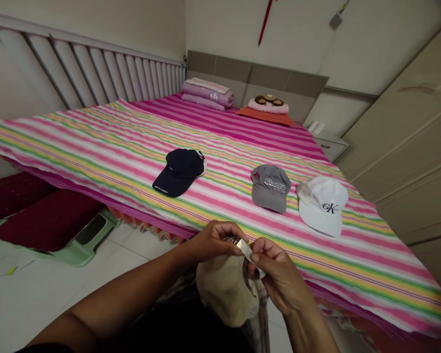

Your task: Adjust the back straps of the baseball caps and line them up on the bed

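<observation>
A beige baseball cap [222, 289] hangs in front of me at the bed's near edge, its crown turned down and its back opening facing right. My left hand [220, 240] pinches the cap's back strap next to a shiny metal buckle [244, 248]. On the strap's other side, my right hand [274, 267] is closed with thumb and fingers on the strap end. Beyond my hands lie a navy cap [182, 171], a grey cap [271, 189] with lettering, and a white cap [323, 205] with a dark monogram.
A striped sheet [106, 147] covers the bed. Folded purple bedding [208, 94] and a pink folded item [268, 105] sit by the headboard [228, 71]. Green stools with dark red covers [51, 220] stand at the left. A wardrobe [407, 132] rises on the right.
</observation>
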`<state>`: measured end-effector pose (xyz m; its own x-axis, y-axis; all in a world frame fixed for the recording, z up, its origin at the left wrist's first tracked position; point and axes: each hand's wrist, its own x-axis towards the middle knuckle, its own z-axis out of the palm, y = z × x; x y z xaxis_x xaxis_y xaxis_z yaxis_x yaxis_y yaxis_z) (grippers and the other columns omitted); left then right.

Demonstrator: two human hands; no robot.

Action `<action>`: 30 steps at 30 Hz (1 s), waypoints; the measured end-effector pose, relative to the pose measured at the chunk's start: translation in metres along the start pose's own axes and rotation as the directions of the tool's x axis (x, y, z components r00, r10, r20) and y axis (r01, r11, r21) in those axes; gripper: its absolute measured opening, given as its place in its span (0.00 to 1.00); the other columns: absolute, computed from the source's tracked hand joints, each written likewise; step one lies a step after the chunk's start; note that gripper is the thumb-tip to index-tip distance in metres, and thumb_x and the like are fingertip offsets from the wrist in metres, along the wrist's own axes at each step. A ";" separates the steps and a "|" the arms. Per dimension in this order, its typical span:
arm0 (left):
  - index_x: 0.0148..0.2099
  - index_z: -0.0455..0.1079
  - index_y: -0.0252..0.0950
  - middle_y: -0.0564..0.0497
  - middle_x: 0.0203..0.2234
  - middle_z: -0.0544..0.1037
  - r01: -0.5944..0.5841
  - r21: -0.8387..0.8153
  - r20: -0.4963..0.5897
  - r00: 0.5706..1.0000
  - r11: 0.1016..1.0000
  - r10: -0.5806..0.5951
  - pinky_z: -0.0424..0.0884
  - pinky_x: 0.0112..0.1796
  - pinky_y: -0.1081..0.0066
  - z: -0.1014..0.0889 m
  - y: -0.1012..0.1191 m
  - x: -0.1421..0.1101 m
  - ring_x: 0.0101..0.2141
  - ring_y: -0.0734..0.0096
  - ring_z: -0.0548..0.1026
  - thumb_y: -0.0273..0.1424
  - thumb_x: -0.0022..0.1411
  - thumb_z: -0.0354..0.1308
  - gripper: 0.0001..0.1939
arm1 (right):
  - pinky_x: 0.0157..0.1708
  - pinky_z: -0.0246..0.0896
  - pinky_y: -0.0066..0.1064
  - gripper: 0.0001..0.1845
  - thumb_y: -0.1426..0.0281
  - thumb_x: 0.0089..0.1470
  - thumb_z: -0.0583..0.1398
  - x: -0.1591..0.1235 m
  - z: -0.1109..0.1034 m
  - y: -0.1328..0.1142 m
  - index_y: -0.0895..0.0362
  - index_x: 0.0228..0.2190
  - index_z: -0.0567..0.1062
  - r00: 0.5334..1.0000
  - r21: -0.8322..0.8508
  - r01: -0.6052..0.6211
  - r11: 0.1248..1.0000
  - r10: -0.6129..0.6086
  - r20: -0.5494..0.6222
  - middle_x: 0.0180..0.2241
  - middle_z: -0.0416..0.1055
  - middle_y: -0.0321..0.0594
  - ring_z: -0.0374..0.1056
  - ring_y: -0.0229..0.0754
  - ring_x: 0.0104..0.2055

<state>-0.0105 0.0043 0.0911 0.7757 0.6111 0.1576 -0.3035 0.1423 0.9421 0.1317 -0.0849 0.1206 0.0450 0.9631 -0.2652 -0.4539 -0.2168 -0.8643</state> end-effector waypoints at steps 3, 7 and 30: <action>0.34 0.72 0.32 0.49 0.29 0.71 -0.037 -0.019 0.005 0.999 0.999 0.037 0.64 0.34 0.73 0.002 -0.001 0.001 0.32 0.74 0.69 0.27 0.43 0.65 0.12 | 0.17 0.51 0.21 0.15 0.74 0.33 0.67 0.000 0.003 0.002 0.58 0.19 0.63 0.999 0.063 0.027 0.998 -0.025 -0.041 0.17 0.65 0.29 0.60 0.29 0.17; 0.35 0.73 0.33 0.50 0.30 0.70 -0.090 -0.043 0.030 0.995 0.995 0.092 0.64 0.35 0.73 0.003 -0.002 0.001 0.33 0.74 0.69 0.25 0.44 0.64 0.12 | 0.16 0.51 0.20 0.18 0.74 0.33 0.67 0.000 0.006 0.006 0.56 0.19 0.60 0.996 0.114 0.058 0.992 -0.051 -0.067 0.17 0.64 0.28 0.60 0.30 0.17; 0.31 0.74 0.32 0.51 0.27 0.69 -0.056 -0.135 -0.106 0.993 0.989 0.042 0.62 0.34 0.74 0.015 -0.003 0.001 0.30 0.76 0.67 0.28 0.41 0.66 0.11 | 0.21 0.49 0.23 0.10 0.65 0.46 0.61 -0.001 -0.005 0.025 0.58 0.22 0.68 0.999 -0.045 0.038 0.998 -0.038 0.012 0.17 0.62 0.31 0.54 0.31 0.20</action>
<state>-0.0006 -0.0075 0.0931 0.6993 0.6955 0.1650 -0.4190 0.2117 0.8830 0.1245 -0.0924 0.0969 0.0516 0.9725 -0.2272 -0.4111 -0.1866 -0.8923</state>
